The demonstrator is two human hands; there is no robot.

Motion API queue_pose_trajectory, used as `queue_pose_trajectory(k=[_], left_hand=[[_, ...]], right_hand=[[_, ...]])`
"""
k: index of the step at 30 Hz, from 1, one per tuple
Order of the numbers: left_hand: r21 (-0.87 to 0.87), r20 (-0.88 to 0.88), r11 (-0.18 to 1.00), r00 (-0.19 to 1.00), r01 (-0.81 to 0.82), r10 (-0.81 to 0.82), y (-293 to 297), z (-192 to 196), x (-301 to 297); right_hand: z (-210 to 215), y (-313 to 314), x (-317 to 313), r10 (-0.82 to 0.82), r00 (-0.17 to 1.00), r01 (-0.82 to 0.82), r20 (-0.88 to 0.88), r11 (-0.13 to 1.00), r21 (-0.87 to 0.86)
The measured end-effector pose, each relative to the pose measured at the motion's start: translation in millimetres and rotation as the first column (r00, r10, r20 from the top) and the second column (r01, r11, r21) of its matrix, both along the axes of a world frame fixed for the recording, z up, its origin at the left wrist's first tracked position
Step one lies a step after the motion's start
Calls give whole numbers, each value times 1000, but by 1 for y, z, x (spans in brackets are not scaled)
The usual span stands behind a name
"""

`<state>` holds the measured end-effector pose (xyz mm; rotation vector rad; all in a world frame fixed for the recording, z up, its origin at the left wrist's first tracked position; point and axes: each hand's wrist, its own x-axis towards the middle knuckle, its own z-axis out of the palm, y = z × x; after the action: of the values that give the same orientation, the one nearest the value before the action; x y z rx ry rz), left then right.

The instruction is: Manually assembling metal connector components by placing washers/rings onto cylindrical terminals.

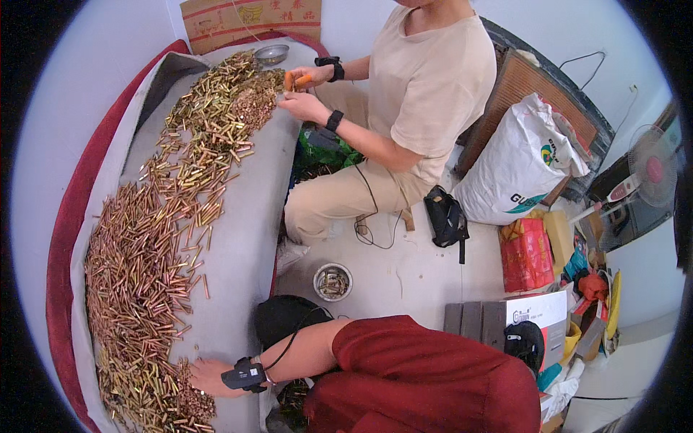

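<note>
My right hand (216, 378), with a black device strapped at the wrist, rests at the edge of a pile of small copper-coloured metal pieces (193, 405). Its fingers point down among them, too small in the picture to show whether they grip anything. Beside and beyond it spreads a long heap of slim brass- and copper-coloured metal rods (141, 270) on a grey padded surface (242, 245). My left hand is out of the picture.
Further up the same surface, a co-worker's hands (307, 94) work with something orange near a metal bowl (271, 53). On the floor stand a bowl of metal parts (333, 282), a white sack (521, 162), a red package (527, 255) and a carton (538, 314).
</note>
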<state>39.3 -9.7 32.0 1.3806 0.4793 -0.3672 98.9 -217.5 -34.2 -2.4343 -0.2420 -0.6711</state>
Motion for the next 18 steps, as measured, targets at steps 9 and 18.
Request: queue_pose_trajectory(k=[9,18], left_hand=[[137,81,990,996,-36,25,14,-26,6],[192,132,979,990,-67,42,23,-40,11]], right_hand=[[-3,-5,5,52,997,-57,-59,995,-85],[-3,-7,4,88,995,-88,-35,996,-7]])
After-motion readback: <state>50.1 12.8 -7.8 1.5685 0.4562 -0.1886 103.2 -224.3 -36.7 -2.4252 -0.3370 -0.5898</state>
